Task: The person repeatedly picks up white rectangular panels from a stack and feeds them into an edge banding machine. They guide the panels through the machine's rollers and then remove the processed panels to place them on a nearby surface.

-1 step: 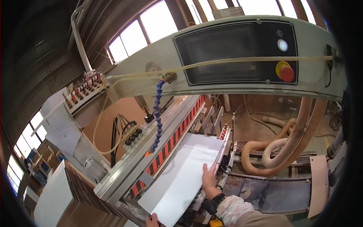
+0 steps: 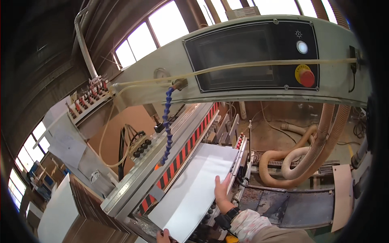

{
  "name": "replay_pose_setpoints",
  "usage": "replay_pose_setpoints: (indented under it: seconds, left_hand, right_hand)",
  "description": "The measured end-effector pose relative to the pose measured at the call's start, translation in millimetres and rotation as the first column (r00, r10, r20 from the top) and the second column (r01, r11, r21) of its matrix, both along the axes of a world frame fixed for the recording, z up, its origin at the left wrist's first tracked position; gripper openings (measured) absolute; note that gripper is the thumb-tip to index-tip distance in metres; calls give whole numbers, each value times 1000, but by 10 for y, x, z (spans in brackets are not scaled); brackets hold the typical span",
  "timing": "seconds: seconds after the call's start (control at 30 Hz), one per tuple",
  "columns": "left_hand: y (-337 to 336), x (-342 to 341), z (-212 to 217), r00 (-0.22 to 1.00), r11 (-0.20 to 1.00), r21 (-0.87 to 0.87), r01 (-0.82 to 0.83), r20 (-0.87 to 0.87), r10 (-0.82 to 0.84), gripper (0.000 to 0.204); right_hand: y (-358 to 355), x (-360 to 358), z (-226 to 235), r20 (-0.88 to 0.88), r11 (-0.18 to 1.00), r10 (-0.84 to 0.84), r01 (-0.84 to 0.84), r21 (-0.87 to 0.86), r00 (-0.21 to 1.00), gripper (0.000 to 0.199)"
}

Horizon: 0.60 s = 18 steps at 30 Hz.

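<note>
A long white panel [image 2: 194, 190] lies on the machine bed, alongside a rail with red and black stripes. My left hand [image 2: 163, 236] is at the panel's near end, low in the picture, closed on its edge; only the thumb and part of a finger show. My right hand [image 2: 222, 194] rests against the panel's right long edge, thumb and fingers stretched and apart. A dark band is around that wrist, below a light patterned sleeve [image 2: 251, 224]. Ahead of both hands, a jointed blue hose [image 2: 167, 129] with an orange tip hangs over the striped rail [image 2: 188, 150].
Above the bed spans a grey housing with a dark control panel [image 2: 235, 56] and a red stop button [image 2: 306, 78]. Ribbed hoses [image 2: 291, 174] curl at the right, behind a dark tray [image 2: 304, 208]. Stacked boards [image 2: 87, 202] stand at the left. A brown strip [image 2: 343, 198] leans far right.
The view has shifted very slightly. Both hands and the white panel keep practically the same places.
</note>
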<state>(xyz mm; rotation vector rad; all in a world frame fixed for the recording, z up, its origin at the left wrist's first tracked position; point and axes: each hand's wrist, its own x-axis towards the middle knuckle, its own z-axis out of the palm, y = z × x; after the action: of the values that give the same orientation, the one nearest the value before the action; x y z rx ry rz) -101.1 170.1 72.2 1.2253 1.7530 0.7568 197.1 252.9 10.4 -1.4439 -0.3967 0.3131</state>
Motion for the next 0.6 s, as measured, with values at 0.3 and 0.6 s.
replay_pose_setpoints:
  seconds: [0.3,0.6]
  left_hand:
    - [452,-158,-386,917,992,59,112,378,-126,21]
    - [356,-28,-32,763,985,-112,133,645,-29,30]
  right_hand:
    - [439,10,-126,147,996,23,-9,-93,989,77]
    - [305,111,-44,-17,985,132,-129,116,991,69]
